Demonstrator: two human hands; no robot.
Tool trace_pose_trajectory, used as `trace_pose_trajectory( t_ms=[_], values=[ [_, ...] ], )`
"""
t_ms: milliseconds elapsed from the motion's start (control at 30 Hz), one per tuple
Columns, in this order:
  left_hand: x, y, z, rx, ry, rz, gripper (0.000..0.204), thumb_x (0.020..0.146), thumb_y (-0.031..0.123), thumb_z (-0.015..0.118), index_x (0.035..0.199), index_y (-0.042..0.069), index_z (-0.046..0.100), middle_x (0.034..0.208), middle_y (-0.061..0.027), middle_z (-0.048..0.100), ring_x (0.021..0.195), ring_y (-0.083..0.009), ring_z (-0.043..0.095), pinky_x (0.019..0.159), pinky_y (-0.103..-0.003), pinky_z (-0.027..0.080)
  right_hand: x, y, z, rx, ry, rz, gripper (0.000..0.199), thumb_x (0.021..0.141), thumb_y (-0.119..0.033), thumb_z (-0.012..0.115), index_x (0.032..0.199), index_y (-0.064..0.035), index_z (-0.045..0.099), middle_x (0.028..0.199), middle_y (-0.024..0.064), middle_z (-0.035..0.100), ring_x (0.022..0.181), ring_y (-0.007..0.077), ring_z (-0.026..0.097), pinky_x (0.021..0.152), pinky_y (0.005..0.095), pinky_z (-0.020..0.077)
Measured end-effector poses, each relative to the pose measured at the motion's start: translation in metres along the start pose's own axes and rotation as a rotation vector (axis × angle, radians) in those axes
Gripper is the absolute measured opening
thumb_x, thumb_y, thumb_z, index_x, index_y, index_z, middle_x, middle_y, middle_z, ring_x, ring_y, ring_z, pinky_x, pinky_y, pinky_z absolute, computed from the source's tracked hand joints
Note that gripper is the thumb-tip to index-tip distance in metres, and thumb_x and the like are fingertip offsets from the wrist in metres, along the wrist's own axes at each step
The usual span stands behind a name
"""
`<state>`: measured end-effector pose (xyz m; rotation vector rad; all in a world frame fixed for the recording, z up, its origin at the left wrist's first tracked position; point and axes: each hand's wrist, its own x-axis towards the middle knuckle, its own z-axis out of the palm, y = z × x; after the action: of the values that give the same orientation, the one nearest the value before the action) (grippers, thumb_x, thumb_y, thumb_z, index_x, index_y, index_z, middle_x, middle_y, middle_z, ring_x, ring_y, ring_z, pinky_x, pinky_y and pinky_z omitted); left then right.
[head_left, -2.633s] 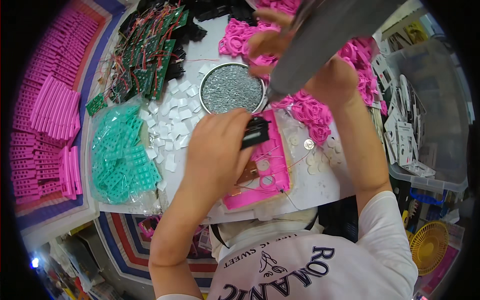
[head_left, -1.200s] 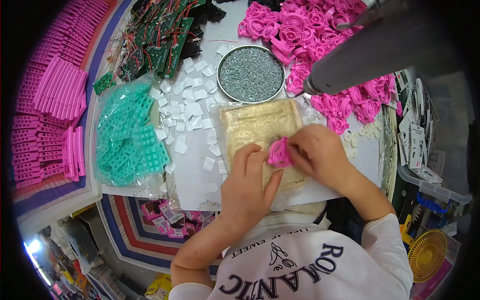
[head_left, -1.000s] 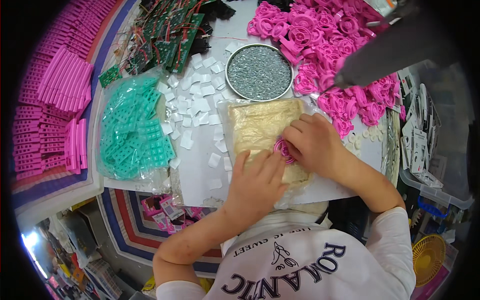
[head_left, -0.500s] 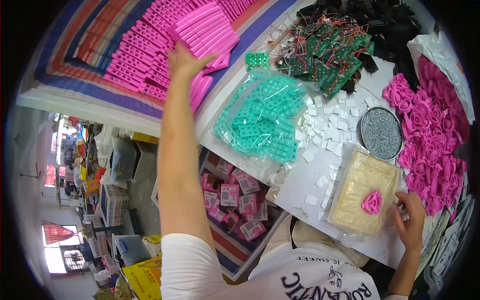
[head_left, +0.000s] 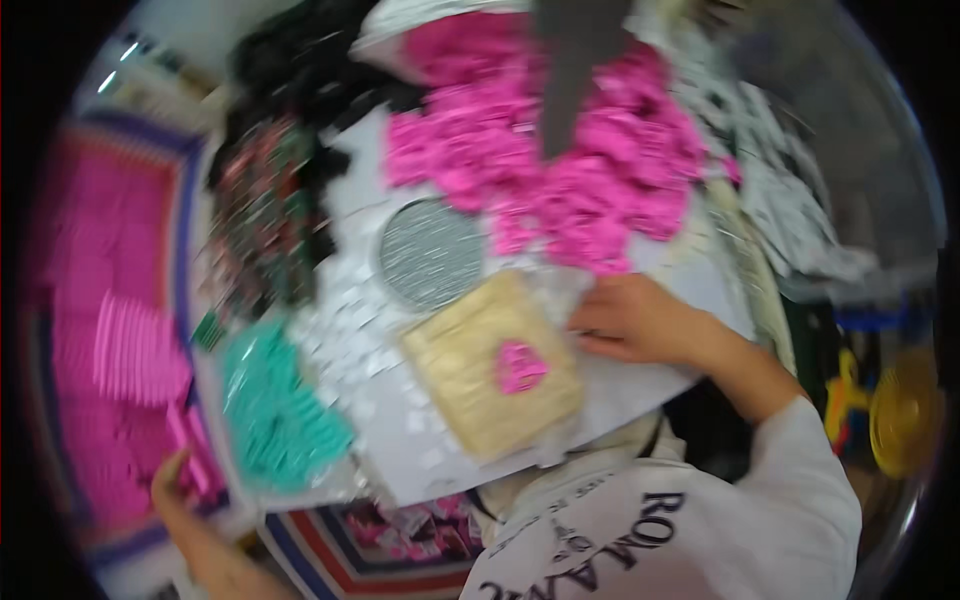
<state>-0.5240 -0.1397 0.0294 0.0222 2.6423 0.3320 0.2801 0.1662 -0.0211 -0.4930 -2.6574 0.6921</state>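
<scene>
Motion smears the whole view. My left hand (head_left: 172,485) is at the lower left, beside loose pink plastic strips (head_left: 188,440) at the edge of a tray of similar parts; its fingers are too blurred to show a grip. My right hand (head_left: 640,320) is by the right edge of a flat tan package (head_left: 470,360) in clear wrap, fingers bent and close together, their tips partly hidden. Whatever they may hold cannot be made out. A small pink ring-shaped part (head_left: 521,367) lies on the package.
A round dish of grey metal bits (head_left: 432,255) stands behind the package, before a heap of pink parts (head_left: 610,190). White squares (head_left: 350,330) lie scattered leftward. A bag of teal pieces (head_left: 275,420), wired boards (head_left: 265,220) and a box of pink packets (head_left: 415,530) surround them.
The view has swung rightward, so the tray now sits at the far left. My left hand has moved off the stacked pink strips to the loose ones. My right hand's fingers have drawn closer together.
</scene>
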Motion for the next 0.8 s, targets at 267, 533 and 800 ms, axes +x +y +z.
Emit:
trace_pose_trajectory(
  t_ms=[267, 533, 800],
  values=[
    [-0.102, 0.054, 0.021, -0.239, -0.229, 0.371, 0.064, 0.085, 0.048, 0.076, 0.139, 0.018, 0.058, 0.106, -0.0084, 0.064, 0.071, -0.0236, 0.058, 0.066, -0.039, 0.049, -0.046, 0.011, -0.055, -0.105, 0.179, 0.295, 0.023, 0.085, -0.018, 0.072, 0.106, -0.0086, 0.072, 0.092, 0.0083, 0.070, 0.084, 0.0275, 0.067, 0.076, 0.0397, 0.0543],
    [-0.332, 0.109, 0.162, -0.666, -0.762, 0.690, 0.055, 0.093, 0.032, 0.068, 0.142, 0.012, 0.054, 0.103, -0.0068, 0.064, 0.066, -0.0171, 0.054, 0.060, -0.032, 0.045, -0.091, 0.208, -0.175, -0.895, 0.521, 0.983, 0.054, 0.079, -0.012, 0.070, 0.133, -0.0108, 0.064, 0.116, 0.0169, 0.070, 0.112, 0.0363, 0.062, 0.093, 0.0456, 0.0534],
    [-0.422, 0.073, 0.256, -0.969, -1.246, 0.399, 0.046, 0.102, 0.017, 0.059, 0.145, 0.006, 0.050, 0.099, -0.0053, 0.063, 0.062, -0.0106, 0.050, 0.054, -0.025, 0.040, -0.119, 0.286, -0.204, -0.923, 0.962, 0.859, 0.031, 0.085, -0.011, 0.057, 0.107, -0.0061, 0.077, 0.103, 0.0181, 0.076, 0.097, 0.0389, 0.071, 0.090, 0.0469, 0.0541]
  ],
)
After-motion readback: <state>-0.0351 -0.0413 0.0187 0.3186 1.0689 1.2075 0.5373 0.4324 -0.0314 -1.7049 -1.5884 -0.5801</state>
